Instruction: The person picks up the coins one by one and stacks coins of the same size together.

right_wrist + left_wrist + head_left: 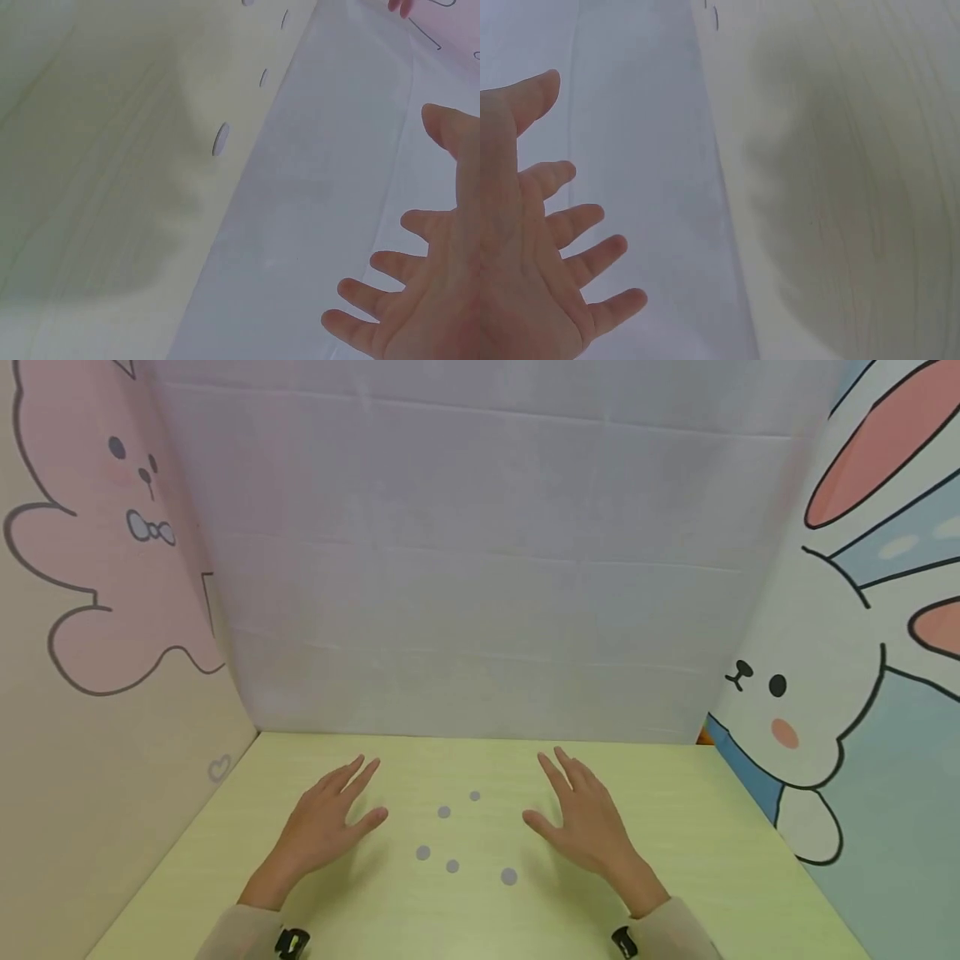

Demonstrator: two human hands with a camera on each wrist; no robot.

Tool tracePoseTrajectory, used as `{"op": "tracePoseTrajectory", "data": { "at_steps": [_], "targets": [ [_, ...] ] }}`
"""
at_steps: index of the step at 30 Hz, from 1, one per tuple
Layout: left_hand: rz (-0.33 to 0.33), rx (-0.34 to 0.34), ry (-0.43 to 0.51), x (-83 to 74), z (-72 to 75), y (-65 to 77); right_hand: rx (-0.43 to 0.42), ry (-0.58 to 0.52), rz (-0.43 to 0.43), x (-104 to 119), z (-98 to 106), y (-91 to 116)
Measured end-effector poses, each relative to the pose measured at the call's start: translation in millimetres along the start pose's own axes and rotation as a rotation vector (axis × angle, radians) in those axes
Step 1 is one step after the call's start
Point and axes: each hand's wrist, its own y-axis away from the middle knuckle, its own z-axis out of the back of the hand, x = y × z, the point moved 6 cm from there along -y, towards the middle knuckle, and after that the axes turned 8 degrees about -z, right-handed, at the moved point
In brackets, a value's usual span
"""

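- Head: L hand & R hand both released, fingers spread, over table; all 5 grey dots on it btwn them. Straps at cuffs seen only here.
- L wrist: palm side of L hand, fingers apart; 2 dots partly in view, top edge.
- R wrist: palm side of R hand, 4 dots, other hand's fingertips top R.
- Around: sheet closes off back; bear wall L, rabbit wall R.

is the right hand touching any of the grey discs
Apart. The head view shows it: table surface is visible between the right hand, thumb included, and all five grey discs.
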Motion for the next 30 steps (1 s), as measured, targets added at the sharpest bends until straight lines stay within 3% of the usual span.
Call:
{"op": "tracePoseTrajectory", "data": {
  "at_steps": [9,17,23,30],
  "targets": [
    [-0.018,0.029,0.111,-10.4,-8.8,-0.2,0.123,-0.126,-0.041,14,-19,-8],
    [-0.004,0.068,0.189,-17.9,-15.4,0.5,0.26,-0.28,0.023,31,-40,-9],
    [0.02,0.11,0.258,-21.9,-23.5,1.6,0.343,-0.28,0.086,49,-58,-8],
    [0.043,0.148,0.284,-24.3,-32.0,2.2,0.37,-0.229,0.118,69,-71,-8]
  ]
}}
